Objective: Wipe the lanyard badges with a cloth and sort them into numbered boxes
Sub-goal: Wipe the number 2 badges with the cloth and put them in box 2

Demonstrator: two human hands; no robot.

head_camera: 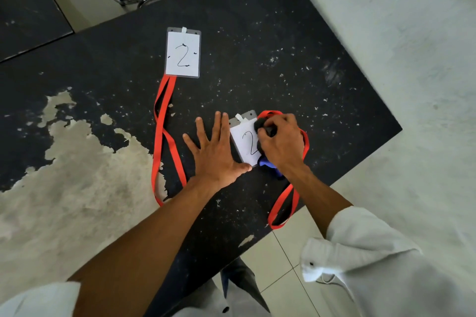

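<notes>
Wiping step, on the worn black table (257,46)
My left hand (213,152) lies flat just beside the clear plastic badge marked 2 (243,141); my right hand (280,141) is curled round a bunched dark blue cloth (268,163), pressed on that badge. Next it needs its box, yet no numbered box shows
</notes>
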